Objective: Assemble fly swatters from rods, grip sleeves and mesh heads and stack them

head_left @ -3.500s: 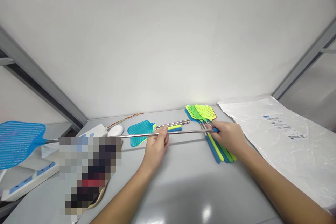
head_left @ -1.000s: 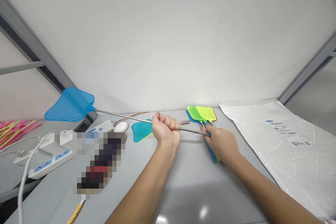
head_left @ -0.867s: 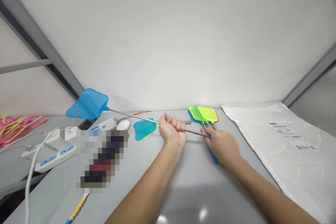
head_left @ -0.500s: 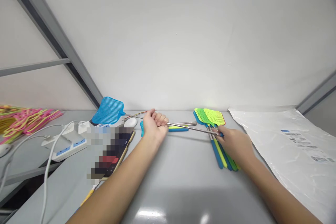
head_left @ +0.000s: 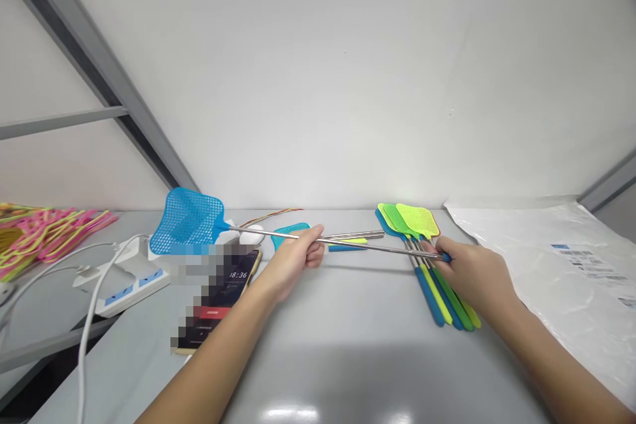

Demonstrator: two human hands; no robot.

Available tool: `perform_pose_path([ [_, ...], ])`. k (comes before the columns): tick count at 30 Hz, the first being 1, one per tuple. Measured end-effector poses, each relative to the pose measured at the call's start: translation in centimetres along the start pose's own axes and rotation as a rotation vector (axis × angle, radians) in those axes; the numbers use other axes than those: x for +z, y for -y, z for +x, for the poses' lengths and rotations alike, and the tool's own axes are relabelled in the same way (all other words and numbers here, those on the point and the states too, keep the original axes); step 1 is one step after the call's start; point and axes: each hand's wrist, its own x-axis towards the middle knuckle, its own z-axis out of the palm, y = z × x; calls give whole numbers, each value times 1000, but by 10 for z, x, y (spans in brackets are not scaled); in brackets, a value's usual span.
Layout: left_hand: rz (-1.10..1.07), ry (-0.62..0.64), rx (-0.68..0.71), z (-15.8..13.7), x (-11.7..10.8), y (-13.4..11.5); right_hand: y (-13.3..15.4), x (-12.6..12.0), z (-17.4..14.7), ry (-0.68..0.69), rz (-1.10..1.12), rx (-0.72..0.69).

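A blue fly swatter [head_left: 187, 222] with a long thin metal rod stretches across the view, its mesh head at the left, above the power strip and phone. My left hand [head_left: 297, 258] is closed around the middle of the rod, thumb on top and fingers curled. At the other end, my right hand [head_left: 474, 275] grips the blue handle, most of which is hidden inside the fist. Just beside and partly beneath that hand lies a row of fly swatters [head_left: 417, 218] with blue, green and yellow handles. Behind the rod lies another blue swatter head [head_left: 291, 228].
A phone [head_left: 226, 298], partly blurred out, lies left of my left forearm. Farther left are a white power strip [head_left: 134, 295] with cables and a pile of pink and yellow cords [head_left: 64, 232]. A white plastic mailing bag [head_left: 556, 278] covers the right side of the table.
The held swatter's head has moved left, and more of the rod shows beside it. My left hand has turned, with its thumb now lying along the rod. My right hand keeps its grip.
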Motion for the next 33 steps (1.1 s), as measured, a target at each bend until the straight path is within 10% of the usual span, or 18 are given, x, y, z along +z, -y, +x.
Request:
perform_pose_path([
  [33, 76, 74, -111, -20, 51, 50, 30, 9, -15, -167, -72, -200],
])
